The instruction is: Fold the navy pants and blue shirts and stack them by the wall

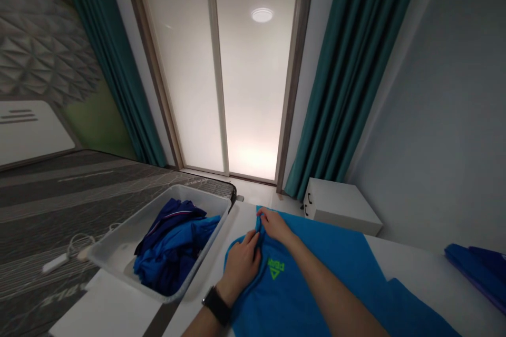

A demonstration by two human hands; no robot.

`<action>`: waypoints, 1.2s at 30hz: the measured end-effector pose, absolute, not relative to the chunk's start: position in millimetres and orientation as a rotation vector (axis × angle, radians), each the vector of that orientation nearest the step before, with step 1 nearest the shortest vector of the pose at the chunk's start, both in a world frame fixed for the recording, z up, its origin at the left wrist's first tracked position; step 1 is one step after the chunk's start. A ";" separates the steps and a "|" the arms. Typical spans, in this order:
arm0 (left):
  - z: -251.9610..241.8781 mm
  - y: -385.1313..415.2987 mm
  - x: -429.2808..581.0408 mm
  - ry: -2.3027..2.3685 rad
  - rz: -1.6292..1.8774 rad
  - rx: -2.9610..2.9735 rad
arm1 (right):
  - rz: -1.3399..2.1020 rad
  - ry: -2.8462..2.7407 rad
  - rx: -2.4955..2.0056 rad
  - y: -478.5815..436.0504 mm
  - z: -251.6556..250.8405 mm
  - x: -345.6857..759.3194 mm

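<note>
A bright blue shirt (328, 237) with a green logo lies spread over the white table, and one sleeve reaches toward the lower right. My left hand (243, 260), with a dark watch on the wrist, grips a fold along the shirt's left part. Just beyond it, my right hand (272, 224) pinches the cloth near the far left corner, its fingers curled and closed. The two hands are close together on the same raised fold. My right forearm crosses over the front of the shirt and hides some of it.
To the left, a translucent plastic bin (130, 231) holds crumpled blue clothes (177, 242). Folded blue clothing (478, 271) lies at the table's right side. A patterned mattress (79, 195) bears a white power strip (55, 263) with a cord. A white drawer cabinet (343, 202) stands beyond the table.
</note>
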State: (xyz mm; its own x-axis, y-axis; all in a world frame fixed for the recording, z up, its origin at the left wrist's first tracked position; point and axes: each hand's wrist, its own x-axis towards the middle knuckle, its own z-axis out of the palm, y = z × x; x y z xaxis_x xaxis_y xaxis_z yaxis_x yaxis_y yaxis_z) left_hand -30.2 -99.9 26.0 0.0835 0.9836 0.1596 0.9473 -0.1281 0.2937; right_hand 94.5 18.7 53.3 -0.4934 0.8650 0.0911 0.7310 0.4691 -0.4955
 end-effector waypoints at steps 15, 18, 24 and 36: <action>35.2 -98.5 -26.0 1.967 0.364 2.191 | 0.430 -2.481 -1.743 35.5 48.5 58.1; 35.1 -99.0 -26.4 1.967 0.362 2.180 | 0.463 -2.454 -1.820 41.2 49.1 60.3; 29.1 -98.6 -27.9 1.975 0.423 2.160 | 0.595 -2.378 -1.748 59.0 42.3 74.2; 29.0 -93.8 -37.9 2.196 0.475 1.966 | 0.435 -2.324 -1.400 57.1 23.6 95.3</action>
